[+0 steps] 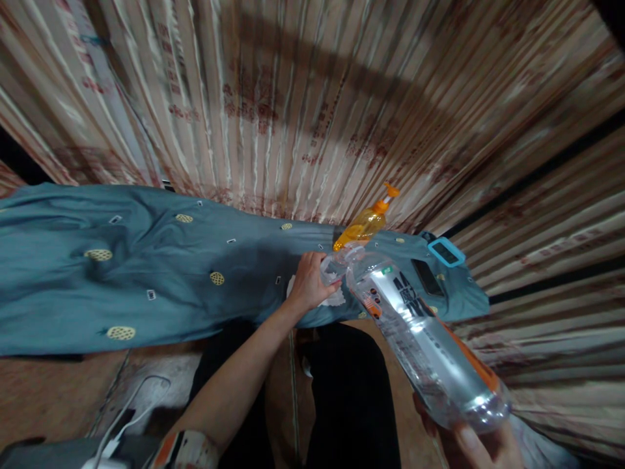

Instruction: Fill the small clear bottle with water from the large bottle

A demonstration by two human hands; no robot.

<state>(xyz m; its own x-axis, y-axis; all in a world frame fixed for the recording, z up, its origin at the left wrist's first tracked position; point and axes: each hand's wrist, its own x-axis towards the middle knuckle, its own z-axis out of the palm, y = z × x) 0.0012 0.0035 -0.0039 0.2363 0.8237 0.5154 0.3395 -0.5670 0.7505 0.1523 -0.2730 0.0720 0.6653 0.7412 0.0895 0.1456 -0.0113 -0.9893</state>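
A large clear plastic bottle with a black, white and orange label lies tilted across the lower right. My right hand grips its base at the bottom edge of the view. My left hand is closed around the bottle's neck and cap end, just above a white cloth on the blue-grey patterned bedsheet. An orange pump bottle lies right behind the clear bottle's neck.
A phone in a light-blue case and a dark phone rest on the sheet's right end. A striped curtain hangs behind. White charger cables lie at lower left. My dark trousers fill the bottom centre.
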